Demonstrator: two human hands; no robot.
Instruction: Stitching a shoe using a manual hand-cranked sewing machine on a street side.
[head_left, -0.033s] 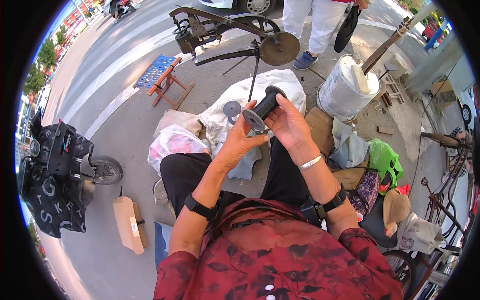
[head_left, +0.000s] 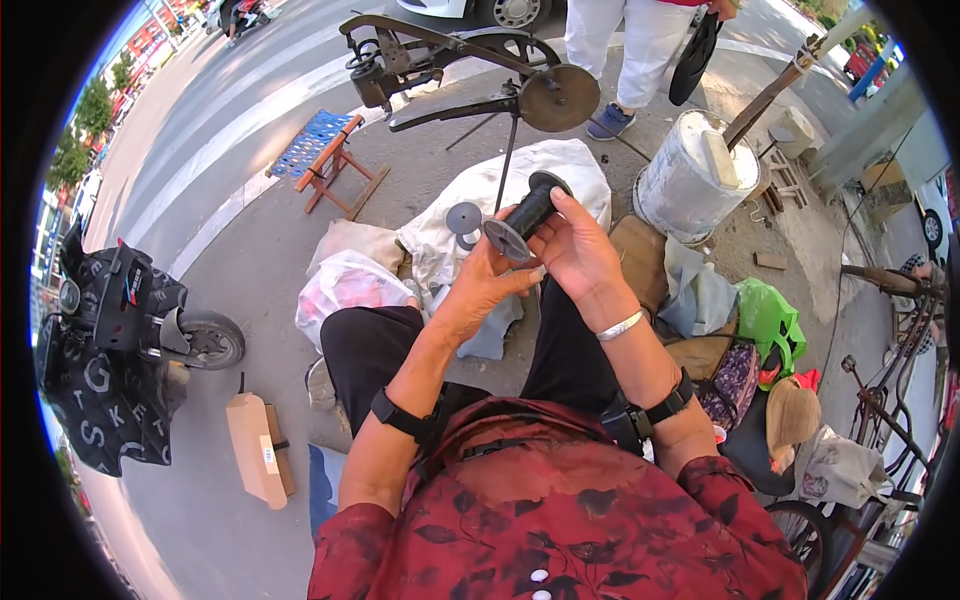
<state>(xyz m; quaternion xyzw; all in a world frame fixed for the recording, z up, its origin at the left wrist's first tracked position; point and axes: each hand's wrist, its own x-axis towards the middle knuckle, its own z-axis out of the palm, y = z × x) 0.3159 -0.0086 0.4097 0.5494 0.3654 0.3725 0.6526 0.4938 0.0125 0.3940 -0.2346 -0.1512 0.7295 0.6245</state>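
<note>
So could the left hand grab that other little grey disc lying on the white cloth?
Probably yes. The left hand holds the black spool with the right hand, and the grey disc lies just past its fingertips with nothing between. It would need to let go first.

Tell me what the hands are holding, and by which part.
A black spool with grey disc-shaped ends: right hand grips its barrel, left hand supports the near end.

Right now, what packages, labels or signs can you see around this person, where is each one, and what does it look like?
Cardboard box: on the pavement at the person's left, flat, tan, with a small white label.
White plastic bag: on the ground ahead of the left knee, crumpled, with pinkish contents.
Green bag: on the right, bright, crumpled.
</note>
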